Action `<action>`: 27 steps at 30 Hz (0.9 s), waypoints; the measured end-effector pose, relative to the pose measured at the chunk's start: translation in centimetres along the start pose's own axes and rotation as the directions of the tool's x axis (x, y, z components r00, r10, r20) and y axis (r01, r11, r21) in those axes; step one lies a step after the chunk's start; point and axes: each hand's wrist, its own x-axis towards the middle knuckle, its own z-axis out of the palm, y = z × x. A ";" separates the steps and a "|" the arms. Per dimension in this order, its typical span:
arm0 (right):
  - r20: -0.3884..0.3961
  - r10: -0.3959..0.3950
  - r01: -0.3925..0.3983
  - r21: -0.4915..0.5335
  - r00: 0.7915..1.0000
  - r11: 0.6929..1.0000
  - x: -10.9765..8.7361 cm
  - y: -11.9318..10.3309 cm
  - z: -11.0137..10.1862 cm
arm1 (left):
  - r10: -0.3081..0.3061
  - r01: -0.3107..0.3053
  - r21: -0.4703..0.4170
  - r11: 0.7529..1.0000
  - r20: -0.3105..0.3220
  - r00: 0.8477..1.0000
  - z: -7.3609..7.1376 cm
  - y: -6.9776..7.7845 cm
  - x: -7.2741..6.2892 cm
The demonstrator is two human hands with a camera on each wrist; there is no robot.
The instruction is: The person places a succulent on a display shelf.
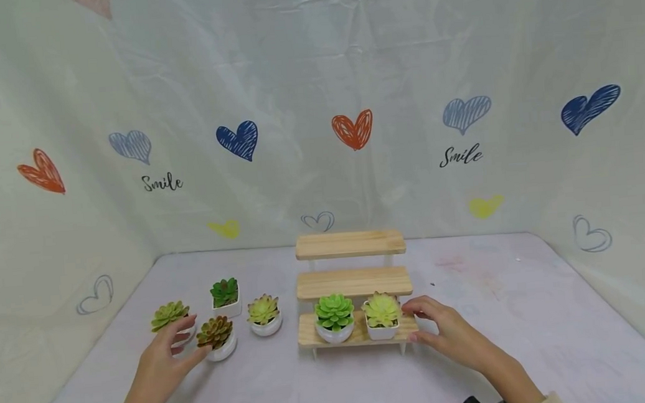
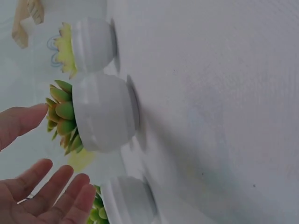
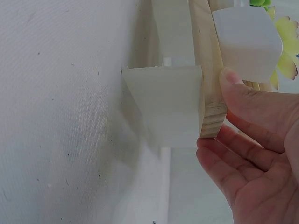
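Head view: left hand point(image 1: 167, 356) relaxed beside reddish succulent point(image 1: 215, 334); right hand point(image 1: 441, 330) released, touching shelf point(image 1: 353, 282) end.

A pale, unvarnished wooden stand point(image 1: 353, 283) is showing matt grain; smooth, glossy white ceramic-looking pots point(image 2: 103, 113) are sitting on a creased, matt printed cloth point(image 1: 291, 391).

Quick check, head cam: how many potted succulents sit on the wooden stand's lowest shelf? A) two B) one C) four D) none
A: the wooden stand carries two pots on its lowest shelf, a green succulent in a round pot and a yellow-green succulent in a square pot; both upper shelves are bare, and the other four pots stand on the table.
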 end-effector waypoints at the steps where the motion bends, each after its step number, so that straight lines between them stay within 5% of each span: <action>1: -0.001 0.000 0.000 -0.003 1.000 1.000 0.0 0.0 0.0 | -0.017 0.017 -0.004 1.000 0.022 1.000 0.0 -0.2 0.1; 12: 0.002 0.016 -0.016 0.000 1.000 1.000 0.0 -0.1 -0.2 | -0.140 0.154 -0.044 0.987 0.227 0.964 0.3 -1.5 1.1; 27: 0.007 0.007 -0.007 0.009 1.000 1.000 0.0 -0.2 -0.1 | -0.133 0.144 -0.018 0.989 0.273 0.953 0.8 -1.9 1.9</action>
